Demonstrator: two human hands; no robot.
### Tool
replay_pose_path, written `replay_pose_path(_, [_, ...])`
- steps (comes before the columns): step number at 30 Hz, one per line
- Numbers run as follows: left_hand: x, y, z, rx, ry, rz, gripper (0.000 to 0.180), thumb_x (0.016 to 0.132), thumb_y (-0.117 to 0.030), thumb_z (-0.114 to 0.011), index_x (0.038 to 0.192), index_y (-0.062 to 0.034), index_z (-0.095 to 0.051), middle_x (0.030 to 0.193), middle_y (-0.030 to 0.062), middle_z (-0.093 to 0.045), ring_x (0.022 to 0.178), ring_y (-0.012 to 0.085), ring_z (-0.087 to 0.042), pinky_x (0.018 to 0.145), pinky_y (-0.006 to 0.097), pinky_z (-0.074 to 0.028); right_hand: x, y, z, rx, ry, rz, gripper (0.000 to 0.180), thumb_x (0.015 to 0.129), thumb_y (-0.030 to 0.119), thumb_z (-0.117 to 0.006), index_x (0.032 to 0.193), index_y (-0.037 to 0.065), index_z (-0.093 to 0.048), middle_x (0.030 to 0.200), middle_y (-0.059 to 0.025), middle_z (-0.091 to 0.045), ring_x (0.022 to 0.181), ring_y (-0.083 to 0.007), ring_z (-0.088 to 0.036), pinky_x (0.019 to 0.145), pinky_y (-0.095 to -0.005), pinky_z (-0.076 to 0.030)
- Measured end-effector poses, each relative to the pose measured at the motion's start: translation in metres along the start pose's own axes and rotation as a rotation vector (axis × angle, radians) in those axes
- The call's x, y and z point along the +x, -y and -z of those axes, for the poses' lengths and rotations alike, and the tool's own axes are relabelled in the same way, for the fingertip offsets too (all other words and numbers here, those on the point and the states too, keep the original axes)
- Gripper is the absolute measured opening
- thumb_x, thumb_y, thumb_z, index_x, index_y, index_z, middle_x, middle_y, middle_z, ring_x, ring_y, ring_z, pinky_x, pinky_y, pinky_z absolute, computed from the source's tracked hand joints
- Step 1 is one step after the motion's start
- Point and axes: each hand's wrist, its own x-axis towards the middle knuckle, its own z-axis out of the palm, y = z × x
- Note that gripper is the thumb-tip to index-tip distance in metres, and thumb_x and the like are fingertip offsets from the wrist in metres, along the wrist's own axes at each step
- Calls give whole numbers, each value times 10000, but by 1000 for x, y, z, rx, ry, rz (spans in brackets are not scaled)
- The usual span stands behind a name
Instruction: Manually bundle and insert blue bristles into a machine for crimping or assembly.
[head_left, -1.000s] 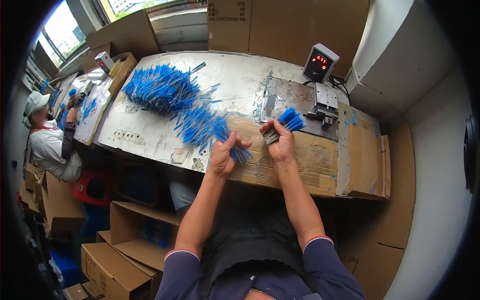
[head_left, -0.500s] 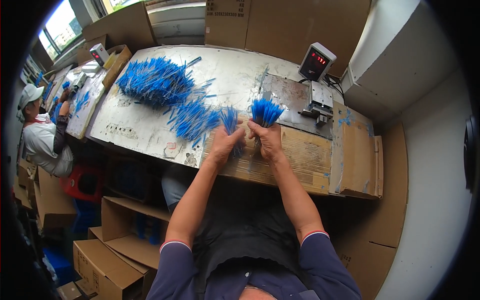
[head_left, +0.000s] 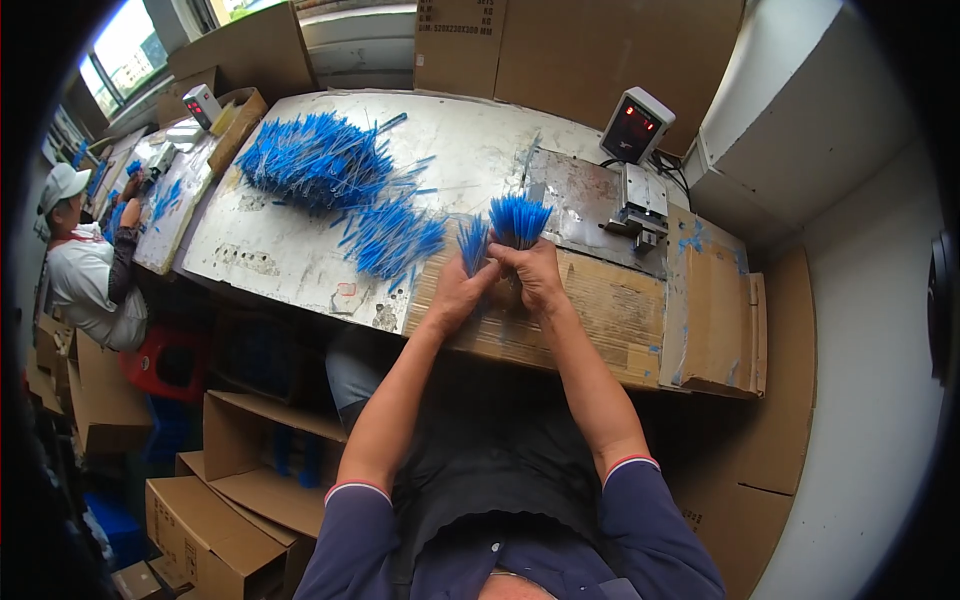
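A: Left side, item one?
B: Your left hand (head_left: 460, 290), fingers closed, grasping a thin bundle (head_left: 473, 243) of slim blue strands, blue ends pointing away from you.

A: Right side, item two?
B: Your right hand (head_left: 538, 272), closed round the lower part of a thick bundle (head_left: 520, 218) of like strands, the blue ends fanned out above your fingers. Your two hands sit side by side; whether their fingertips touch, you cannot tell from here.

A: Placement of both bundles?
B: In front of you, held over the left part of a worn cardboard sheet (head_left: 600, 310), which lies along your edge of the white surface (head_left: 300, 270).

A: Loose stock on your left?
B: Two lots. One large heap (head_left: 315, 165) of blue strands, tangled, on the far left of the surface; one smaller pile (head_left: 393, 240), flatter, between that heap and your left hand.

A: Equipment on your right?
B: A scuffed metal plate (head_left: 575, 195), beyond the cardboard sheet; a small metal fixture (head_left: 642, 200) at its right end; a pale-cased display box (head_left: 637, 125) with red lit digits, standing behind.

A: Surroundings?
B: To your far left, a co-worker (head_left: 85, 265) in a white cap, seated at another surface, near a red stool (head_left: 168, 362). Low on your left, an open brown carton (head_left: 215, 540). At the right end of your surface, a folded cardboard piece (head_left: 722, 310) bearing blue scraps.
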Motion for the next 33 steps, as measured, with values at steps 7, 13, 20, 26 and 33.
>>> replay_pose_path(7, [-1, -3, 2, 9, 42, -43, 480, 964, -191, -722, 1383, -35, -549, 1055, 17, -672, 933, 88, -614, 791, 260, -519, -2, 2, 0, 61, 13, -4, 301, 792, -40, -793, 1078, 3, -709, 973, -72, -730, 842, -179, -702, 739, -315, -573])
replay_pose_path(13, [-5, -7, 2, 88, 47, 4, 451, 938, -217, -753, 1320, -41, -592, 995, 0, -659, 866, 78, -597, 748, 252, -503, -12, 3, -4, 116, -8, 40, 311, 800, -40, -791, 1094, 2, -699, 1027, -72, -712, 894, -194, -698, 785, -326, -579])
replay_pose_path(20, [-5, -4, 0, 175, 26, -16, 368, 944, -227, -734, 1244, -46, -621, 909, 7, -662, 811, 85, -593, 719, 270, -499, -15, 2, -6, 100, -11, 78, 321, 811, -23, -800, 1116, 6, -704, 1037, -55, -710, 901, -176, -691, 808, -313, -575])
replay_pose_path(26, [-7, -7, -5, 314, 11, -69, 399, 960, -196, -684, 1304, -27, -572, 977, 71, -701, 846, 160, -650, 766, 332, -525, -13, -6, -5, -118, -65, 171, 254, 823, 22, -816, 1061, 13, -730, 975, -16, -716, 852, -114, -653, 761, -276, -550])
replay_pose_path(33, [-4, 7, 0, 371, -23, -142, 541, 905, -176, -728, 1386, -49, -513, 1046, 110, -694, 925, 196, -662, 833, 346, -525, -16, -10, -18, -66, -123, 271, 211, 840, 29, -803, 1040, 15, -737, 956, -5, -717, 833, -98, -647, 720, -272, -539])
